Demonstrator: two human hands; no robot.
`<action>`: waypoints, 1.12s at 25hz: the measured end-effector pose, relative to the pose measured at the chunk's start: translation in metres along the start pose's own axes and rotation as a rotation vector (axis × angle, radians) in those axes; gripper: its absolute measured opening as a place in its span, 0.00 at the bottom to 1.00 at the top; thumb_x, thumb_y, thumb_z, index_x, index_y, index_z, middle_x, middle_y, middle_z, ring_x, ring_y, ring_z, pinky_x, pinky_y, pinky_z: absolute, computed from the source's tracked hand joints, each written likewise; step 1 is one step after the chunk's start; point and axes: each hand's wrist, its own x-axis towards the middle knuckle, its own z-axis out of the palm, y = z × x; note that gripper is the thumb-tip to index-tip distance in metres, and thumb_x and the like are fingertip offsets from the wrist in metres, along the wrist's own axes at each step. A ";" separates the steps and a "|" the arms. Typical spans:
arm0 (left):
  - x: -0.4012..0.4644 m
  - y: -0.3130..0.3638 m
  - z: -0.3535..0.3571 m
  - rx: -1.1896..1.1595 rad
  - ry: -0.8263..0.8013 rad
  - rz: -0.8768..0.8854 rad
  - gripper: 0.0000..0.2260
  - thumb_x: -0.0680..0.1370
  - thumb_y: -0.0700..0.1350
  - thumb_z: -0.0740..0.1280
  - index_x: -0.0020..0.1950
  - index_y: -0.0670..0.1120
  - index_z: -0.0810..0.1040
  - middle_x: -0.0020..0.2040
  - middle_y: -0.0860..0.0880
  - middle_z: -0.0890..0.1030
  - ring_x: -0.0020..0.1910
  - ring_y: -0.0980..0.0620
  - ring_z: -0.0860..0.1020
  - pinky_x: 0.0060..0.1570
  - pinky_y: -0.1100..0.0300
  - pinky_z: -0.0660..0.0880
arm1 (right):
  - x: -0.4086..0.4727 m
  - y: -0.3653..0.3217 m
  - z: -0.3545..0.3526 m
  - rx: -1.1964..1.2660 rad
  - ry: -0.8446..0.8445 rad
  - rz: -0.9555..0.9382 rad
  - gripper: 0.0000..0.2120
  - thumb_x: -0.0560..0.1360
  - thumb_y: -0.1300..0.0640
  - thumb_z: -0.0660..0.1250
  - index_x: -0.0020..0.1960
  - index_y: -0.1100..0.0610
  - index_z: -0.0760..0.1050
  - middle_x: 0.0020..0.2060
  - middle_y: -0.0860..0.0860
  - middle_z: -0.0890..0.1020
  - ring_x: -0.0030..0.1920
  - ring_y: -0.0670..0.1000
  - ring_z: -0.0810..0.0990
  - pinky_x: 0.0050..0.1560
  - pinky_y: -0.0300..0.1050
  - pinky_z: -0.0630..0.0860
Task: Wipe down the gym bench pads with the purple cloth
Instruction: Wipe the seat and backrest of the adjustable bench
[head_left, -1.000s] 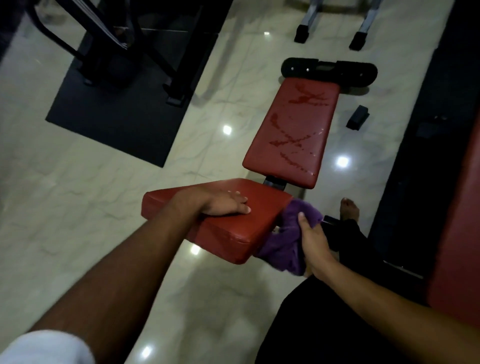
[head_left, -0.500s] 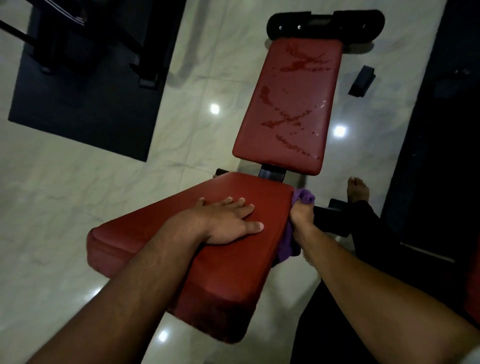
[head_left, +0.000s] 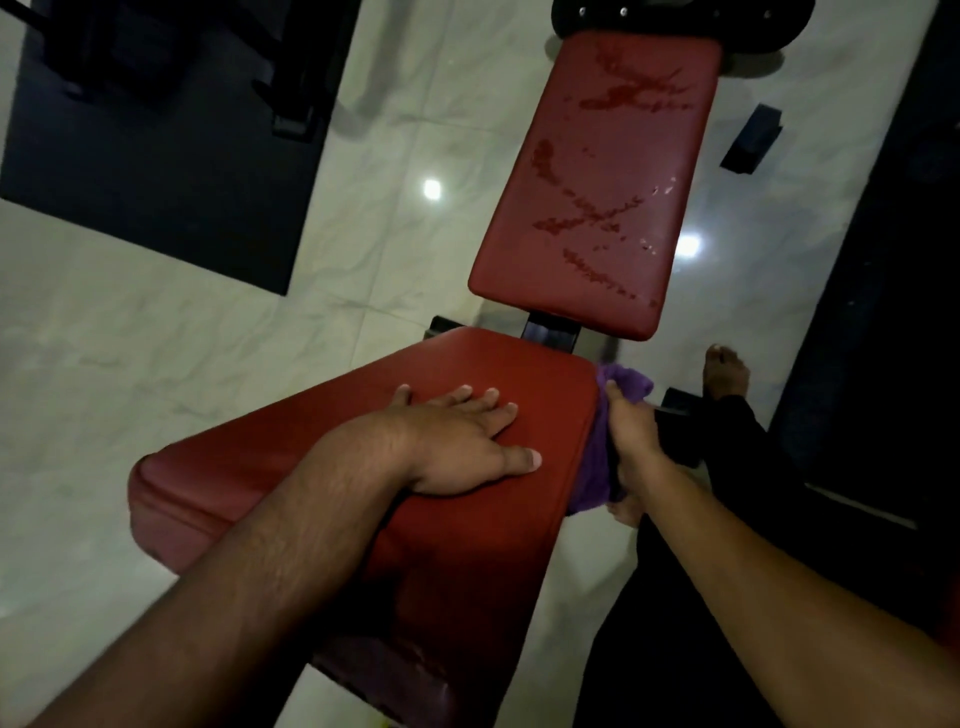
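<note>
A red seat pad (head_left: 291, 467) fills the lower middle of the view. My left hand (head_left: 462, 441) lies flat on its top, fingers straight and spread. My right hand (head_left: 631, 441) grips the purple cloth (head_left: 595, 462) and presses it against the seat pad's right side edge. Most of the cloth is hidden between hand and pad. Beyond it, the long red back pad (head_left: 602, 197) stretches away, marked with dark wet streaks and droplets.
A black mat (head_left: 156, 171) with dark machine frames lies on the pale tiled floor (head_left: 156, 353) at upper left. A small black block (head_left: 750, 145) sits on the floor right of the back pad. My bare foot (head_left: 724, 371) and dark trouser leg stand beside the bench.
The view has come closer over the bench. My right hand slid the cloth forward along the seat pad's right edge. My left hand stayed flat on the seat.
</note>
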 end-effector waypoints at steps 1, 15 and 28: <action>0.000 0.000 0.000 0.001 -0.002 -0.002 0.34 0.81 0.71 0.49 0.83 0.60 0.44 0.83 0.59 0.42 0.82 0.56 0.40 0.77 0.35 0.36 | -0.018 0.005 -0.001 0.039 -0.029 -0.005 0.15 0.80 0.43 0.63 0.55 0.54 0.79 0.50 0.54 0.84 0.49 0.55 0.83 0.56 0.53 0.80; 0.007 -0.003 -0.002 -0.002 -0.008 -0.014 0.35 0.81 0.70 0.51 0.84 0.59 0.46 0.84 0.58 0.43 0.82 0.55 0.42 0.77 0.34 0.38 | -0.011 0.004 0.006 -0.028 -0.041 0.043 0.21 0.80 0.41 0.60 0.61 0.55 0.77 0.55 0.55 0.83 0.51 0.58 0.83 0.58 0.57 0.79; -0.036 0.012 -0.001 -0.054 0.236 0.043 0.26 0.85 0.59 0.57 0.81 0.50 0.63 0.81 0.48 0.63 0.79 0.47 0.63 0.76 0.55 0.58 | -0.341 -0.013 -0.067 -0.376 -0.550 -0.430 0.23 0.79 0.38 0.61 0.70 0.47 0.70 0.64 0.41 0.77 0.65 0.40 0.75 0.71 0.40 0.67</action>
